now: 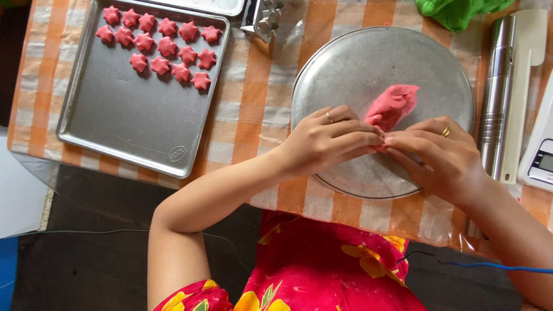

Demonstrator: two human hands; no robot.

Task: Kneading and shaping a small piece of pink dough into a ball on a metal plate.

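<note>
Head view: soft pink dough [393, 106] between hands [328, 141]

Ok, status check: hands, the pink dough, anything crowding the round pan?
Left hand and right hand both pinching the soft pink dough lump. Lump sits over the round metal pan. Pan otherwise bare; steel rolling pin lies beside it.

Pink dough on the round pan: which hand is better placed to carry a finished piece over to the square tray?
Probably the left hand. Both hands pinch the pink dough over the round pan, but the square tray with the star pieces lies on the left. The right hand would have to cross over.
</note>
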